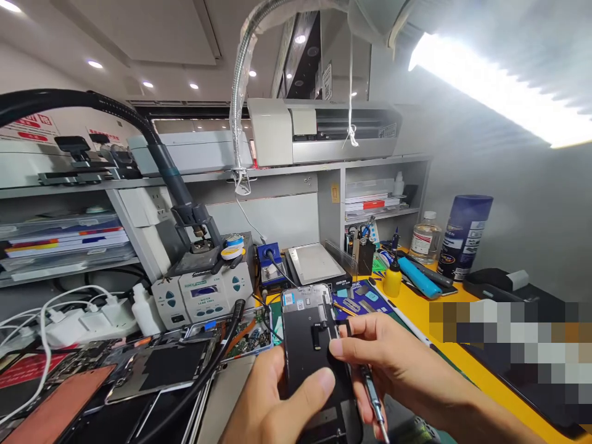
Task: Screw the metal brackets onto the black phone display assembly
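Observation:
My left hand grips a black phone screen panel from below, back side up, thumb pressed on its lower part. My right hand pinches the panel's right edge with thumb and forefinger, and a thin screwdriver is tucked in the same hand, tip pointing down. A small flex connector sits at the panel's middle, and stickers show near its top edge.
A soldering station with a black hose stands at centre left. Opened phones and boards lie at left. A heating plate, a yellow bottle, a blue tube, a clear bottle and a dark can stand on the yellow bench.

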